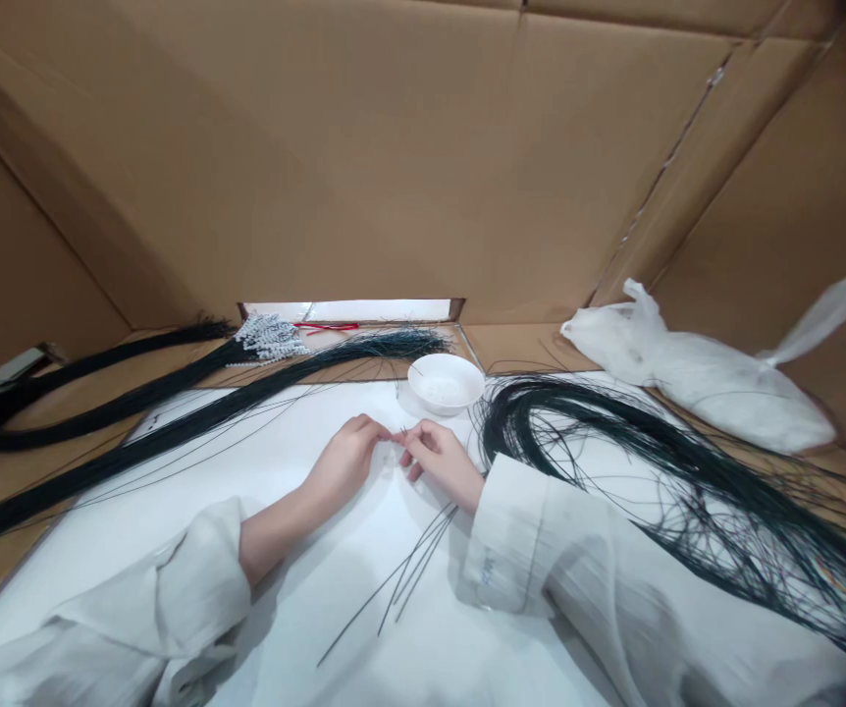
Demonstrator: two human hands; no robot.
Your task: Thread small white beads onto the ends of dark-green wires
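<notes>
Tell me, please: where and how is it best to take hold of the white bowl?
Probably by the near rim of the white bowl, from the front, where the right hand is, pinching over the edge. The bowl stands upright, mouth up, so its rim is exposed. The dark coil crowds its right side and a bundle's frayed end lies behind, so snagging seems likelier there.

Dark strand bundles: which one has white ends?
The U-shaped bundle on the left, with white tips at one end; the straighter bundle beside it and the looped bundle on the right show none.
</notes>
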